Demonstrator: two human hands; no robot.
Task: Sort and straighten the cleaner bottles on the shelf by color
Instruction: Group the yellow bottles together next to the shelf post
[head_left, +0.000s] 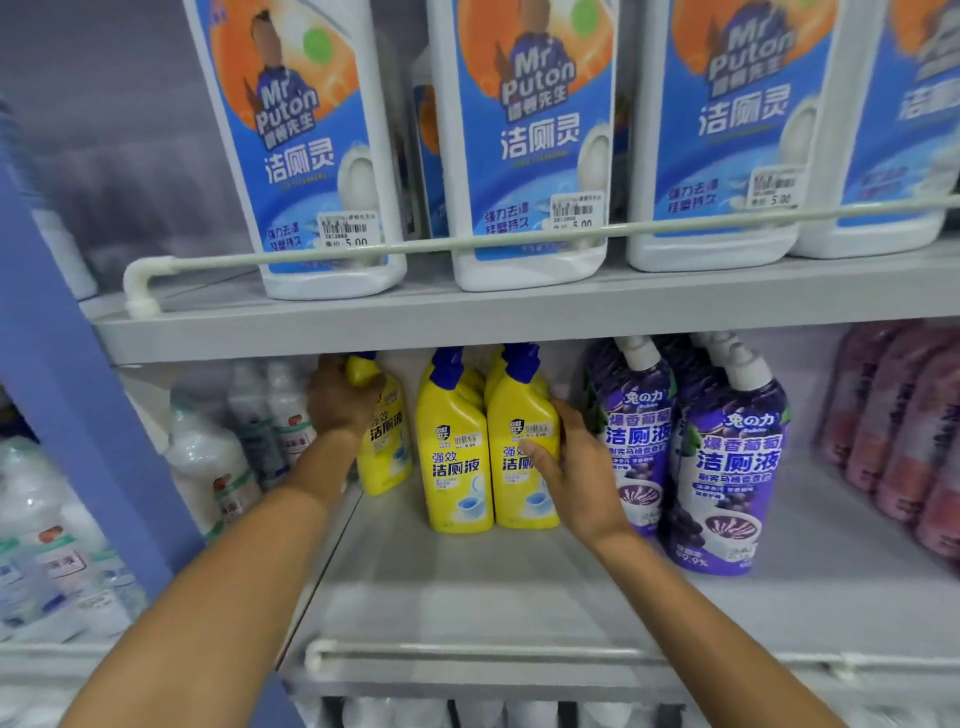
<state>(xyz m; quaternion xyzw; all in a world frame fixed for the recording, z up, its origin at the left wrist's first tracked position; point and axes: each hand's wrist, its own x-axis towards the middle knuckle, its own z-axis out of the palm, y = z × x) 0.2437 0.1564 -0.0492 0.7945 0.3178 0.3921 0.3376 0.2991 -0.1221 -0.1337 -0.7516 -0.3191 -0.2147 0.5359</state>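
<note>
A person's left hand (340, 397) curls around a tilted yellow toilet-cleaner bottle (384, 441); right hand (569, 457) wraps fingers round another yellow bottle (522, 447). The rigid, smooth plastic looks best held at the waist.

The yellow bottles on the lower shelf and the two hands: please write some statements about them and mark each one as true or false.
1. The left hand grips the leftmost yellow bottle near its neck. True.
2. The yellow bottles have white caps. False: their caps are blue.
3. The right hand holds a purple bottle. False: it holds the rightmost yellow bottle; the purple bottles stand to the right of it.
4. The white bottles with blue labels stand on the upper shelf. True.
</note>
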